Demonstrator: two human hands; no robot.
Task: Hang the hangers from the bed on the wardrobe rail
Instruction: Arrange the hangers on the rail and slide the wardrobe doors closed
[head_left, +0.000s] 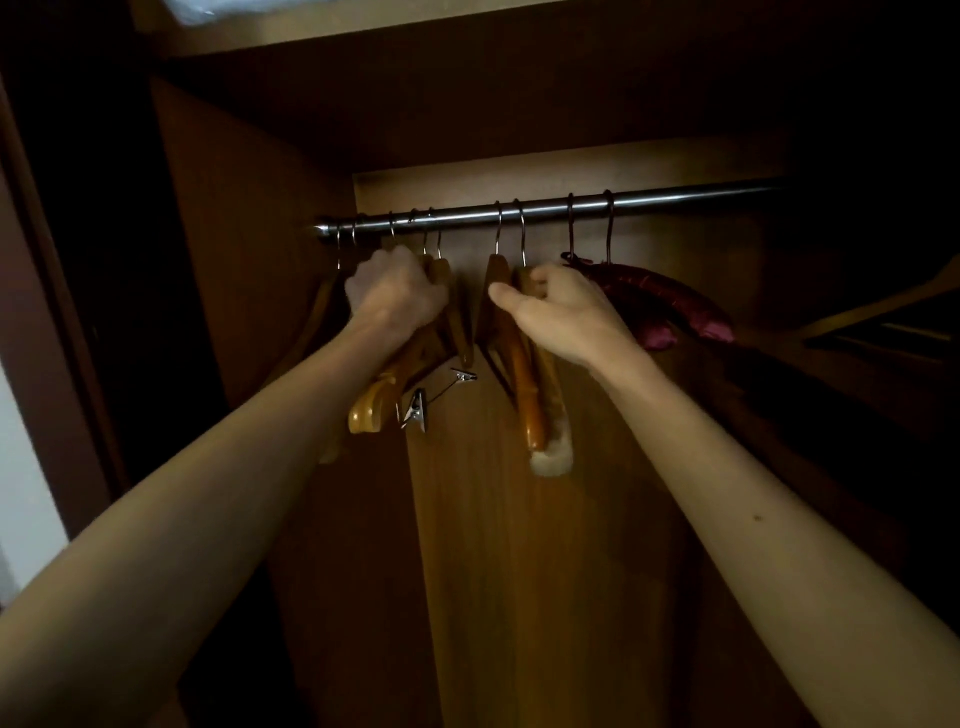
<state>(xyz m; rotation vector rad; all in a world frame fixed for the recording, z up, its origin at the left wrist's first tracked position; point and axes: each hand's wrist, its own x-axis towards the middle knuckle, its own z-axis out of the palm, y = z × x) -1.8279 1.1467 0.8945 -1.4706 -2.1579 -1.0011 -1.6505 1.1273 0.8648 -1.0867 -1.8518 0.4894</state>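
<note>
Both hands up at the rail (545, 208) — left hand (397, 291) fisted around wooden hangers (410, 364), right hand (563, 312) gripping another pair (524, 384) — all hooked on.

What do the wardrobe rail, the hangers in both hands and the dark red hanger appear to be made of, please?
Wardrobe rail: polished metal, bright streak. Hangers: varnished wood, orange-brown gloss, with steel hooks. Dark red hanger: probably satin-padded fabric, soft sheen and puckering.

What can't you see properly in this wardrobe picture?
Head view only:
- Tops of the wooden hangers: covered by the left hand and right hand.
- Right end of the rail: lost in darkness.
- Object on the right shelf: cut off by the edge, too dark.
</note>
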